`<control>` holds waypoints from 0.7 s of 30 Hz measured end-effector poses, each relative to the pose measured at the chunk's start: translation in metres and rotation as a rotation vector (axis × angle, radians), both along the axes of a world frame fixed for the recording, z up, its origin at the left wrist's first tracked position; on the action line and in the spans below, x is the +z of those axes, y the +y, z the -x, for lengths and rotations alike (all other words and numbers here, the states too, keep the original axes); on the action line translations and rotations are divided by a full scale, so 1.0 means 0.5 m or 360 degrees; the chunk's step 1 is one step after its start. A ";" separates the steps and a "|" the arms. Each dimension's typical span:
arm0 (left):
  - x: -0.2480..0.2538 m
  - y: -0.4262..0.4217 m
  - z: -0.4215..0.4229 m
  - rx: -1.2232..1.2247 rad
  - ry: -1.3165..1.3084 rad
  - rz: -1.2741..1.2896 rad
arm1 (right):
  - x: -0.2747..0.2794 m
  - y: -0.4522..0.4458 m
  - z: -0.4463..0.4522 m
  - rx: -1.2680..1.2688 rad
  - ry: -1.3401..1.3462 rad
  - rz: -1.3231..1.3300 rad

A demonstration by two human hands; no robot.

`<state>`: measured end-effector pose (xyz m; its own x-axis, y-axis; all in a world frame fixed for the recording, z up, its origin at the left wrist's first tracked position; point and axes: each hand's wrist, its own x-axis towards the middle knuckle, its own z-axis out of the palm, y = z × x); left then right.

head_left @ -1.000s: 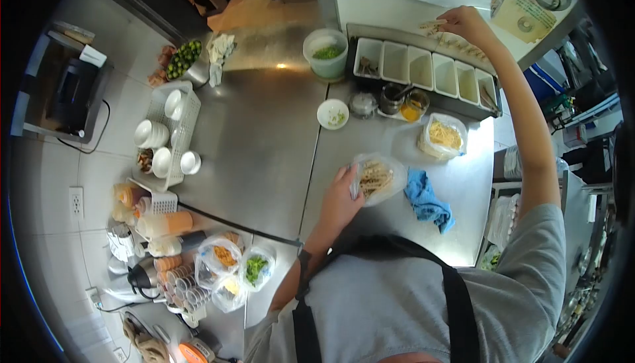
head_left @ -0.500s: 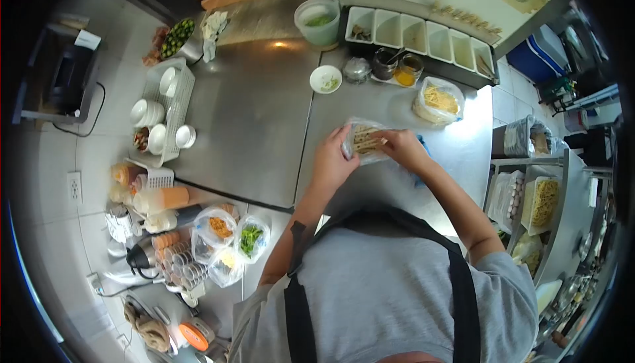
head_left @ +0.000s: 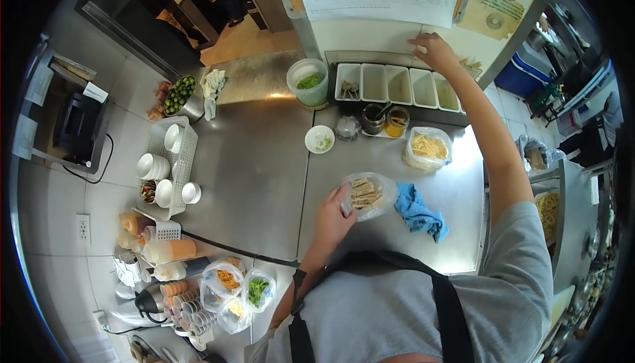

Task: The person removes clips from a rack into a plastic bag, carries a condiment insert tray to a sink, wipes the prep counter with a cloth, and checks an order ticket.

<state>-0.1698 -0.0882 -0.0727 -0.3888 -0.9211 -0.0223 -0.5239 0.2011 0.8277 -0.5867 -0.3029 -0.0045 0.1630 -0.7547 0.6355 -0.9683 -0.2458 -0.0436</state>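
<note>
While the left hand (head_left: 334, 214) holds the clear bag (head_left: 385, 197) by its left side, the right hand (head_left: 433, 50) is far up by the wall (head_left: 370, 35). The left fingers bend round the edge of the bag. The right hand is narrow, with bent fingers — I cannot tell if a small thing is pinched in them. The bag is over the table (head_left: 251, 164), just to the right of the left hand, with wood pegs (head_left: 365, 193) in it.

To do this well, hold the bag by its edge and do not squash it, so the pegs do not spill. The right arm should be high over the bins (head_left: 374, 83), which are just below that hand, so nothing gets bumped. A light pinch is best for such thin things.

Most pegs seem to lie side by side. Their long way runs across, from the left hand toward the blue cloth (head_left: 421, 212) past the bag — one end points to the left thumb, the other to the cloth. The top of the bag faces up.
</note>
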 end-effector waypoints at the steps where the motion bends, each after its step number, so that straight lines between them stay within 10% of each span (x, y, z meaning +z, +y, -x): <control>1: -0.002 -0.002 0.001 -0.0006 -0.0002 -0.0032 | -0.011 -0.015 0.009 0.0026 0.0012 -0.0042; 8: -0.022 -0.004 -0.004 0.0028 -0.0002 -0.0168 | 0.018 -0.023 0.043 -0.0280 -0.0033 -0.0796; 21: -0.009 -0.001 -0.008 0.0027 0.0017 -0.0137 | 0.036 -0.068 0.054 -0.0405 0.0421 -0.0972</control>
